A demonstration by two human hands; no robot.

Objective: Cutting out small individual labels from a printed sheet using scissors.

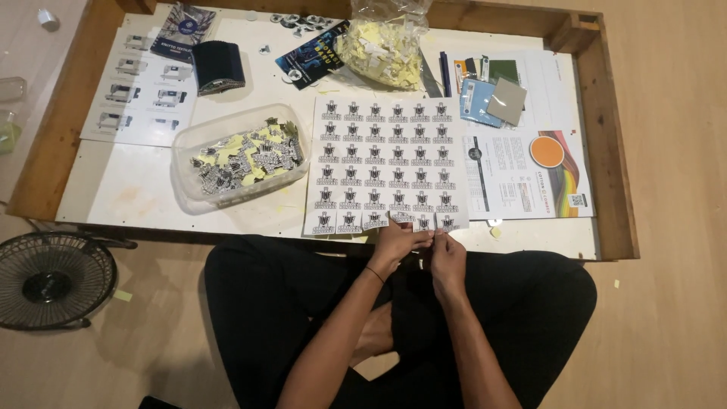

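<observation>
A white sheet of black printed stickers [386, 163] lies on the low white table [144, 189], its near edge hanging over the front. My left hand [397, 242] and my right hand [447, 257] meet at that near edge, fingers pinched on one small sticker [424, 224] in the bottom row. I sit cross-legged in dark trousers right behind the table. A clear plastic tub [238, 155] left of the sheet holds several loose stickers and yellow backing scraps.
A clear bag of yellow scraps [382, 45] stands at the back. Brochures [530, 170], a dark pouch [218, 67] and coloured swatches [492, 98] lie around. A raised wooden frame [609, 151] borders the table. A small black fan [49, 280] sits on the floor at left.
</observation>
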